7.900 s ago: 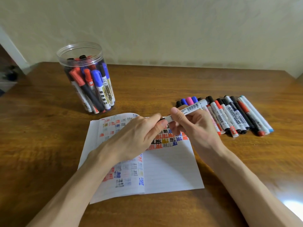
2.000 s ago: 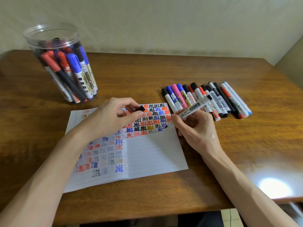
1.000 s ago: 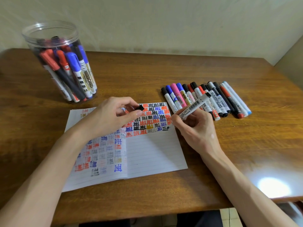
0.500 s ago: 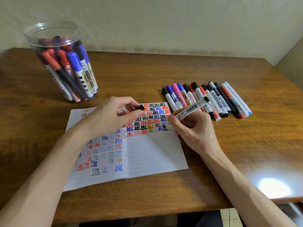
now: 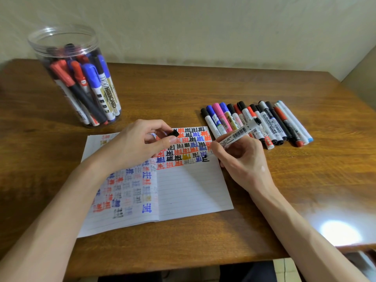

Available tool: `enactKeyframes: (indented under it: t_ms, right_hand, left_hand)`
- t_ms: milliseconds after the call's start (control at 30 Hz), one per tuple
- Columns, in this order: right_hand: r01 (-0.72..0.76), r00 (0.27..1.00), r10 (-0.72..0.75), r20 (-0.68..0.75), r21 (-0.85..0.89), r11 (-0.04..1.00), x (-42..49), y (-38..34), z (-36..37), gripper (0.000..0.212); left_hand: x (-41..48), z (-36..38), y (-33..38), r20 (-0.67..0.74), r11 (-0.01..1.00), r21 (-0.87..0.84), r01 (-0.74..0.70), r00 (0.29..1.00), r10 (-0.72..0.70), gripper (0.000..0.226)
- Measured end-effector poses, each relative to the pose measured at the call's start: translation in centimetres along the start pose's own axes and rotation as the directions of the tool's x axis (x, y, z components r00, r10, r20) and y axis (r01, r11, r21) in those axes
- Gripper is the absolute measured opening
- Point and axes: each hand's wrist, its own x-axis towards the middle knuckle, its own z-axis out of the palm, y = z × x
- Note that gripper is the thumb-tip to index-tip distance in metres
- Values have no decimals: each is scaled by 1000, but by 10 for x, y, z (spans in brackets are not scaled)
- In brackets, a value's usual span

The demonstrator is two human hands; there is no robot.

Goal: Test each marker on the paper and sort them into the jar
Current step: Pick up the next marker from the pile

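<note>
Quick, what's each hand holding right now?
Left hand: pinches the black cap.
Right hand: grips the white marker, tip at the paper.

Jar (image 5: 38, 51) set at back left of bench (image 5: 264, 82), sorted markers (image 5: 93, 86) stood in it. Paper (image 5: 191, 190) laid front centre, before the jar. Row of markers (image 5: 219, 117) laid just beside paper's far right corner, well apart from jar.

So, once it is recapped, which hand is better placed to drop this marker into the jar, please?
Probably the left hand: it lies nearer the clear plastic jar, though it pinches the black cap; the right hand grips the white barcoded marker.
</note>
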Motion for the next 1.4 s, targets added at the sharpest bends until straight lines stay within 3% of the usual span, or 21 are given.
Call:
enactKeyframes:
  t_ms: [467, 633, 767, 967, 1400]
  right_hand:
    - [3, 999, -3, -34, -15, 1000, -2, -2, -2, 15]
    - [9, 1000, -9, -11, -20, 1000, -2, -4, -1, 12]
    - [-40, 998, 43, -37, 78, 996, -2, -6, -3, 13]
    - [-30, 997, 45, -59, 236, 971, -1, -14, -4, 5]
    - [-103, 990, 55, 132, 393, 914, -1, -26, -1, 26]
  left_hand:
    - [1, 0, -1, 15, 1000, 24, -1, 1000, 1, 10]
    - [1, 1, -2, -64, 999, 21, -33, 997, 34, 18]
    - [0, 2, 0, -98, 997, 11, -73, 992, 74, 16]
    - [-2, 2, 2, -94, 995, -30, -91, 992, 88, 32]
    - [-3, 5, 3, -76, 996, 2, -85, 993, 85, 30]
